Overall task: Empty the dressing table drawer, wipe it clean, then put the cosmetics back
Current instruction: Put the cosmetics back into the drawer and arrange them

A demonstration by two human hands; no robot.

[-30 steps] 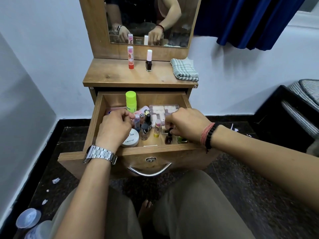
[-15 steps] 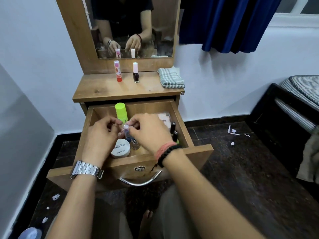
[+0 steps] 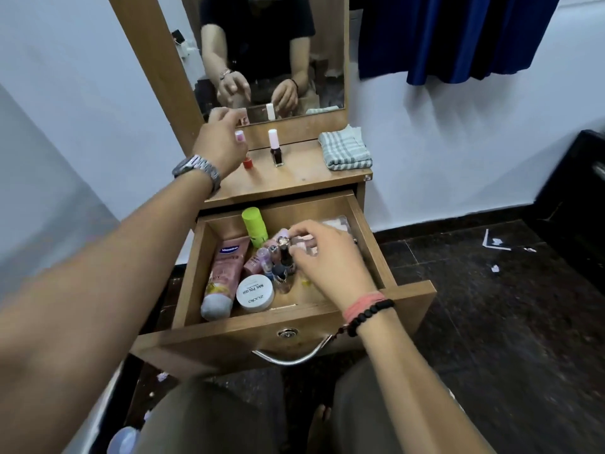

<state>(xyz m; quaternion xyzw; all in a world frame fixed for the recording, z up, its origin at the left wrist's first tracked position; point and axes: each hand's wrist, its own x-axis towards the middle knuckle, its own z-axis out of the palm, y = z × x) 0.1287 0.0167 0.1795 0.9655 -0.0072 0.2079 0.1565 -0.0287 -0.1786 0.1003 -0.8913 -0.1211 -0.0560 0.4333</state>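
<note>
The wooden drawer [image 3: 229, 326] is pulled out below the dressing table top [image 3: 294, 181] and holds several cosmetics: a pink tube [image 3: 226, 273], a white nail polish remover jar [image 3: 255, 293], a lime green stick [image 3: 254, 224] and small bottles. My right hand [image 3: 330, 260] is inside the drawer, pinching the gold cap of a dark nail polish bottle [image 3: 284, 255]. My left hand [image 3: 222, 139] is raised over the table top, in front of a pink and red lip balm stick [image 3: 247, 162]. Whether it holds anything is hidden. A dark polish bottle with a white cap [image 3: 276, 152] stands beside the stick.
A folded checked cloth [image 3: 345, 149] lies at the table top's right end. The mirror [image 3: 262, 44] rises behind it. A blue curtain [image 3: 451, 34] hangs at the upper right. Dark tiled floor with paper scraps [image 3: 494, 242] lies to the right. My knees are under the drawer front.
My left hand left the drawer and rose over the table top near the lip balm stick. My right hand shifted right inside the drawer and took the dark bottle's cap.
</note>
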